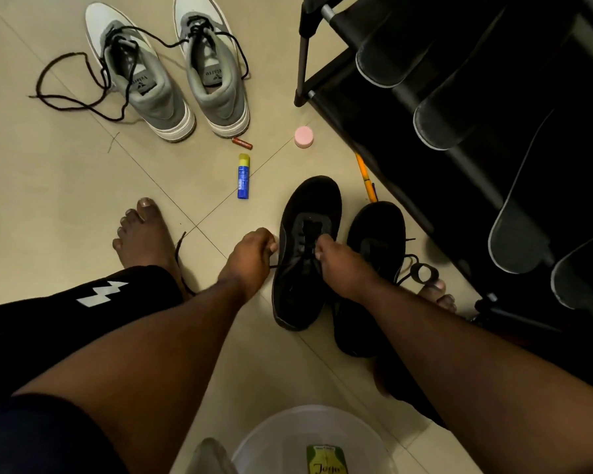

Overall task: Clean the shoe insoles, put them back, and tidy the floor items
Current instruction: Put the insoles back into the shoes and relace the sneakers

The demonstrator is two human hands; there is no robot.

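Note:
Two black shoes stand side by side on the tiled floor: the left black shoe [305, 254] and the right black shoe [374, 268]. My right hand [339, 261] pinches the laces over the left black shoe's tongue. My left hand [250, 258] has its fingers curled at that shoe's left edge, gripping a lace end. Several dark insoles [452, 107] lean on the black shoe rack [493, 165] at the right. A grey and white pair of sneakers [172, 70] with loose black laces stands at the back.
On the floor lie a blue and yellow tube [243, 176], a small red-brown battery [242, 143], a pink round lid [303, 136] and an orange pen [366, 177]. A clear plastic basin [288, 432] holding a green packet sits at the bottom. My bare feet flank the shoes.

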